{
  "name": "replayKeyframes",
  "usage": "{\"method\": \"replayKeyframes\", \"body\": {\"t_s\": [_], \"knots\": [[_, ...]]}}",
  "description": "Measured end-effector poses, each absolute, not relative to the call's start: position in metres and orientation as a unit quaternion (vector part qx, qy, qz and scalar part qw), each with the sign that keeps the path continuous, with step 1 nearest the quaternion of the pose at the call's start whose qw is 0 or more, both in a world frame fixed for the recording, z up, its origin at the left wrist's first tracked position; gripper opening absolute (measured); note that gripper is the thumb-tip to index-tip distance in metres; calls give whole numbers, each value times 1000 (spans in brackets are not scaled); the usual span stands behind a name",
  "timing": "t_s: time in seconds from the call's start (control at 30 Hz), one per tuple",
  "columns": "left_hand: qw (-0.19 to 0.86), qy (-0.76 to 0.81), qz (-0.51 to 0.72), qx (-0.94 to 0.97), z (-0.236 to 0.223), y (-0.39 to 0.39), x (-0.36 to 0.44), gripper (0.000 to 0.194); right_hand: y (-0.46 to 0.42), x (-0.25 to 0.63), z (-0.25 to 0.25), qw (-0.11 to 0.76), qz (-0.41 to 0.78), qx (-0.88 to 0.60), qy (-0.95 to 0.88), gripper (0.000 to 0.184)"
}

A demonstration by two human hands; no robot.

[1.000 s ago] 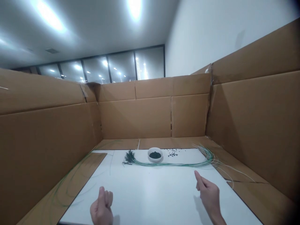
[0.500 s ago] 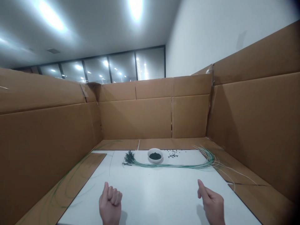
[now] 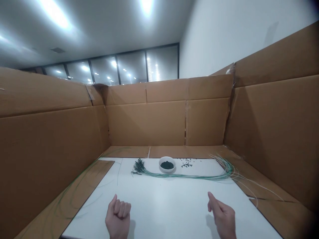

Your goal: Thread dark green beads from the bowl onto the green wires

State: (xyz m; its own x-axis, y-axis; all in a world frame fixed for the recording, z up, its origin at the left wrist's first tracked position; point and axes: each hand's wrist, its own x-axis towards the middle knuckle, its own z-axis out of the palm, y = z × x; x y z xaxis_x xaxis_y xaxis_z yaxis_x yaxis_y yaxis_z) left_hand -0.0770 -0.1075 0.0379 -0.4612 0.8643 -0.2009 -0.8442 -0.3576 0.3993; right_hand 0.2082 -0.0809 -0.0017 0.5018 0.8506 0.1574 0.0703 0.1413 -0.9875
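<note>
My left hand (image 3: pixel 118 215) is held over the near left of the white table (image 3: pixel 159 205), curled into a fist with the thumb raised; nothing shows in it. Over the near right, my right hand (image 3: pixel 221 215) is also closed, its thumb along the bent fingers, with nothing visible between them. Both hands are apart from everything on the table. Beyond them lies a long bundle of thin green wires (image 3: pixel 189 177), with dark tips (image 3: pixel 139 166) gathered at its left end. Just behind the bundle stands a white bowl (image 3: pixel 167 170) holding small dark pieces (image 3: pixel 166 165).
Several small dark pieces (image 3: pixel 186 164) are scattered right of the bowl. Loose green strands (image 3: pixel 59 202) lie along the left cardboard, and pale wire ends (image 3: pixel 261 187) spread over the right side. Tall cardboard walls (image 3: pixel 147 126) enclose the table at the back and both sides.
The view has shifted slightly. My right hand has moved a little to the left, and my left hand is almost where it was. Both remain closed.
</note>
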Motion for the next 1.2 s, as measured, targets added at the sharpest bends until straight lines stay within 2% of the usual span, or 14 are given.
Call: {"method": "replayKeyframes", "body": {"t_s": [0.2, 0.3, 0.4, 0.53, 0.6, 0.7, 0.8, 0.97, 1.2], "knots": [[584, 178, 792, 35, 17, -92, -86, 50, -63, 206, -3, 683, 548, -285, -390, 49], [583, 213, 779, 89, 1, -83, -87, 50, -52, 204, -21, 698, 563, -299, -328, 60], [527, 344, 750, 204, -17, -76, -81, 51, -45, 202, -45, 686, 505, -401, -338, 61], [298, 558, 634, 445, -44, -71, -72, 48, -51, 197, -59, 609, 354, -533, -469, 59], [205, 587, 569, 538, -54, -70, -68, 45, -56, 192, -59, 566, 308, -548, -534, 57], [133, 579, 517, 616, -62, -69, -65, 42, -60, 187, -59, 524, 262, -559, -587, 54], [92, 558, 495, 660, -63, -69, -64, 39, -59, 186, -64, 473, 213, -592, -617, 50], [48, 537, 462, 704, -65, -69, -63, 34, -56, 184, -77, 318, 93, -620, -711, 39], [129, 546, 478, 676, -58, -70, -58, 35, -56, 183, -75, 246, 82, -625, -736, 34]]}}
